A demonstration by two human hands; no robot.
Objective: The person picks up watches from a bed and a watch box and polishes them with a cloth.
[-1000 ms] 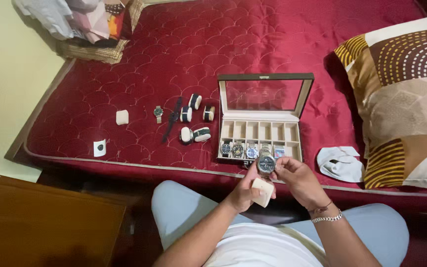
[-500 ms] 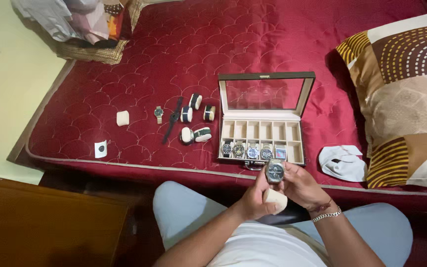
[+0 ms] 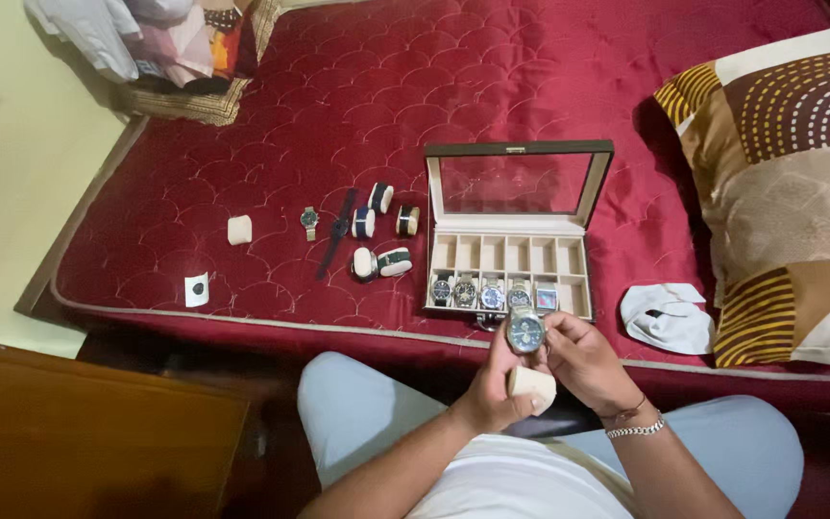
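Both my hands hold a silver wristwatch point(image 3: 524, 332) with a dark dial in front of my lap. My left hand point(image 3: 492, 389) grips it together with a cream watch cushion point(image 3: 532, 386). My right hand point(image 3: 580, 360) pinches the watch from the right. Just beyond stands an open watch box point(image 3: 509, 272) with a glass lid point(image 3: 514, 183); several watches point(image 3: 490, 292) fill its front row and the back row is empty.
Loose watches on cushions point(image 3: 377, 235), a bare cushion point(image 3: 238, 230) and a small white card point(image 3: 195, 288) lie on the red mattress point(image 3: 492, 77) left of the box. A white cloth point(image 3: 667, 317) and patterned pillow point(image 3: 790, 192) are right. A wooden edge point(image 3: 88, 432) is lower left.
The watch has turned and shifted slightly in my hands, first lower and rightward, then back up a little. The cushion stayed in my left hand.
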